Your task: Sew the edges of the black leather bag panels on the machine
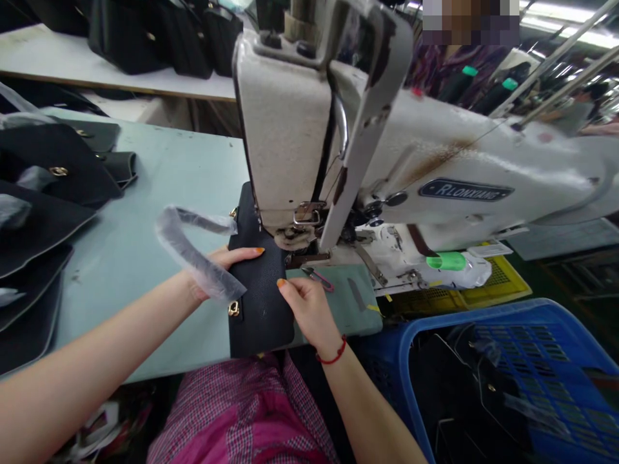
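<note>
A black leather bag (pixel 261 303) stands on its edge under the presser foot (pixel 290 238) of a cream industrial sewing machine (pixel 285 116), with a gold metal clasp (pixel 234 309) at its side. My left hand (pixel 225 264) grips the bag's left side, and a plastic-wrapped strap (pixel 193 251) loops over the wrist end of that hand. My right hand (pixel 307 306) pinches the bag's right edge, close to pink-handled thread snips (pixel 316 278) on the machine bed. The needle area is partly hidden by the machine head.
Several black bags (pixel 43 193) are stacked along the left of the pale green table (pixel 145 193). Further black bags (pixel 145 38) line a white shelf behind. A blue plastic crate (pixel 483 341) holding black bags sits at lower right, and a yellow crate (pixel 488 283) lies beyond it.
</note>
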Demonstrator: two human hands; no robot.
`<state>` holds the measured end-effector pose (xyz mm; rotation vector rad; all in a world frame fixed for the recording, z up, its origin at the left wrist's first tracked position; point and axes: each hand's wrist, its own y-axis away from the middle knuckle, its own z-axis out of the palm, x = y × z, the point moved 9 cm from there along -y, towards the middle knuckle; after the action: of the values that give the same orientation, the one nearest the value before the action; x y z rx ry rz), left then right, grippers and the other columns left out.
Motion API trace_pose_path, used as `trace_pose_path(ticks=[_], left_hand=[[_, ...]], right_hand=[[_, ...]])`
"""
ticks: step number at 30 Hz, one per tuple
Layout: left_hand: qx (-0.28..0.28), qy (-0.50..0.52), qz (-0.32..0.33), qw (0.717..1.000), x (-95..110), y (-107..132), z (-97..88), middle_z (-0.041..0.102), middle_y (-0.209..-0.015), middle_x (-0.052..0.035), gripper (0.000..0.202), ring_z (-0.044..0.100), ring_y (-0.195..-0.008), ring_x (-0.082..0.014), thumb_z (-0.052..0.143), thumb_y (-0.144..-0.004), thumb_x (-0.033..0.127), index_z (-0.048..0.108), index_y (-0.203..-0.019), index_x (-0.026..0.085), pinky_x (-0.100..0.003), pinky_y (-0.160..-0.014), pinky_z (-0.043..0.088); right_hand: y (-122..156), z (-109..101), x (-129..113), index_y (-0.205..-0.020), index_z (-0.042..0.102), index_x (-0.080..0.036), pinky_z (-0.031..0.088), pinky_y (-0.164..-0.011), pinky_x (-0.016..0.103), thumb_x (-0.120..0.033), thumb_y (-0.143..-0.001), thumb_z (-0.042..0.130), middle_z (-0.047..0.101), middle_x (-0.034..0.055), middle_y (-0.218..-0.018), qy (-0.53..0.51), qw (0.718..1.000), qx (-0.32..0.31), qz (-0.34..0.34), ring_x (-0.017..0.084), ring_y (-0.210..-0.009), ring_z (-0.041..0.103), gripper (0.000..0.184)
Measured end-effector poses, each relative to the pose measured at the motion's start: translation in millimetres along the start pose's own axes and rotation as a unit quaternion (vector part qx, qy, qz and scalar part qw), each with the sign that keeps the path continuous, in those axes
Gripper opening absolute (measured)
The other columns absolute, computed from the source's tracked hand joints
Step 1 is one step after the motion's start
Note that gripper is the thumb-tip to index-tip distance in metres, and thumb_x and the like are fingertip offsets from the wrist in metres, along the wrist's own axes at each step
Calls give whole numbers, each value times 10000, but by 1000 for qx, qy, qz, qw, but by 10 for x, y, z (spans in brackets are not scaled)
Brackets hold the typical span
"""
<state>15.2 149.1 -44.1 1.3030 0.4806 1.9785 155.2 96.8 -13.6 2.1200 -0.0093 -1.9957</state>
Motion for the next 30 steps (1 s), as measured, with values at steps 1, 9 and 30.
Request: trace_pose_path(ticks=[1, 9, 30], left_hand=[[3, 1, 2, 1000, 8, 2, -3, 765, -747, -131, 270, 727, -613, -243, 700, -754, 97, 692, -1021, 63, -373, -690, 623], [1, 12, 4, 1000, 24, -86, -85, 772, -859, -157, 440, 746, -719, -282, 757, -719, 122, 664, -1145, 64, -410, -695, 630], [1, 24, 29, 999, 139, -140, -52, 768, -768, -134, 458, 740, -710, -274, 702, -753, 78, 648, -1208, 65, -390, -653, 626]], right_hand=[[-6, -2, 5, -597, 441, -177, 230, -511, 242, -459, -890, 534, 304, -34, -602, 1, 1000, 0, 0, 96, -570, 278, 417], [-72, -1, 49, -604, 406, -185, 227, -516, 244, -470, -907, 515, 285, -37, -609, 12, 1000, -9, 0, 96, -569, 264, 429], [-158, -37, -39, -615, 527, -174, 271, -529, 246, -491, -902, 499, 395, -20, -596, 64, 998, 11, -16, 110, -576, 361, 428]])
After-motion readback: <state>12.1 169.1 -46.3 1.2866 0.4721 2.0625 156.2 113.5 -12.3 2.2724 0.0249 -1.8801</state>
